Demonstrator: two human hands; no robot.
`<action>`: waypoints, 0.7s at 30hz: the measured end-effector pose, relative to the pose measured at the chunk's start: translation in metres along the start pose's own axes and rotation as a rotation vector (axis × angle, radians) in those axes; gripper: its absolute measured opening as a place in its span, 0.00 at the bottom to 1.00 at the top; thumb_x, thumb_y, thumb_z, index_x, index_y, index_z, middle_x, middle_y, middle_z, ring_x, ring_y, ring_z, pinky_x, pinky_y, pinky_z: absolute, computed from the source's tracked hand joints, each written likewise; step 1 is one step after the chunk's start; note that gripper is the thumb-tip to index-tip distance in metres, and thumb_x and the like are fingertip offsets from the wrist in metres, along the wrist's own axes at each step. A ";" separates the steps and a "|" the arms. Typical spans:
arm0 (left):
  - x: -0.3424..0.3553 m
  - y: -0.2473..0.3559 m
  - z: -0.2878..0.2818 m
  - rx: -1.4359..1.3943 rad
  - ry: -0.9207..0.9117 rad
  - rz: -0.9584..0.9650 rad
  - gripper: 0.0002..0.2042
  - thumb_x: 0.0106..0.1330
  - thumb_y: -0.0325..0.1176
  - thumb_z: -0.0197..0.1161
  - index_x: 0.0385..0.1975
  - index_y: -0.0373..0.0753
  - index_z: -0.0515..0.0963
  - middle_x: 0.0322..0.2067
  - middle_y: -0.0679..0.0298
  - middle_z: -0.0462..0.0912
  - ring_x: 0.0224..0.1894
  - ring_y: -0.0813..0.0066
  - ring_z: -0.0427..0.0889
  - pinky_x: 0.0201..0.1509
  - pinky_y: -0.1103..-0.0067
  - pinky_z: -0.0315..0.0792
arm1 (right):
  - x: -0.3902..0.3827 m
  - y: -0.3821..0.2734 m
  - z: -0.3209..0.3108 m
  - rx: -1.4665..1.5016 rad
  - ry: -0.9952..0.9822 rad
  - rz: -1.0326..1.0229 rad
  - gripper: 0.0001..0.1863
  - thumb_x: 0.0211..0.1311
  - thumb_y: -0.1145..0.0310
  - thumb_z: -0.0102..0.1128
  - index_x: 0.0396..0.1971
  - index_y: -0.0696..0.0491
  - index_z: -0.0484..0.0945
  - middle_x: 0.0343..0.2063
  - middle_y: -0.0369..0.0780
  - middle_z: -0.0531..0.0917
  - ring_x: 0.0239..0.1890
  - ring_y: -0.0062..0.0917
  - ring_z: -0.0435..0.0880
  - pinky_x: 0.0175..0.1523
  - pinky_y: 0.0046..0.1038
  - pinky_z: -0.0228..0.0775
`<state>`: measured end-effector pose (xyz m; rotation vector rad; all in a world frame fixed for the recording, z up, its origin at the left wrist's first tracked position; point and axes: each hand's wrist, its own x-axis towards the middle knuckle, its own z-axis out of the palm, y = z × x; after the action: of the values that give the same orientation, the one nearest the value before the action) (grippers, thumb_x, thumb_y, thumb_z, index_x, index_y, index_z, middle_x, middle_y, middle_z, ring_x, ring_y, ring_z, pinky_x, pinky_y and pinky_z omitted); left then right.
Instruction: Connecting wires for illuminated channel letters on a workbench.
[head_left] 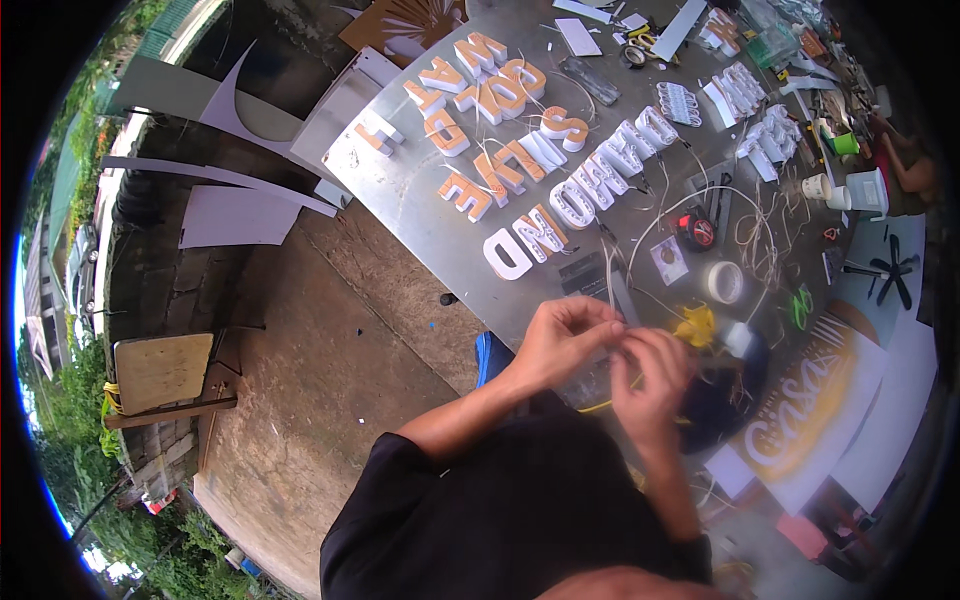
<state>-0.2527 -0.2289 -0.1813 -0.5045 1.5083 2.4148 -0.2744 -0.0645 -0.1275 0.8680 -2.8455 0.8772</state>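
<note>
We have block letters (600, 182) far, red tape measure (697, 230) right; our left hand (560, 345), right hand (655, 375), fingertips nearly meeting, pinch white wire (609, 280)

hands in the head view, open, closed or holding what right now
Left hand: closed, apparently pinching a thin pale wire.
Right hand: fingers curled at the left's fingertips; what it holds cannot be told.

A pale wire (611, 284) vanishes behind fingers (598, 336); the right grip (655, 375) is blurred.
</note>
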 end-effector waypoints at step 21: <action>0.195 0.153 -0.245 0.437 0.597 0.251 0.10 0.66 0.34 0.72 0.38 0.32 0.88 0.30 0.64 0.88 0.31 0.81 0.78 0.36 0.80 0.72 | -0.015 0.030 0.018 -0.054 -0.097 0.305 0.12 0.58 0.71 0.70 0.41 0.59 0.81 0.45 0.45 0.81 0.51 0.44 0.78 0.58 0.44 0.69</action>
<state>-0.4506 -0.5108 -0.2368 -1.0457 2.3928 2.0855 -0.2754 -0.0461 -0.1610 0.4903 -3.1242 0.7965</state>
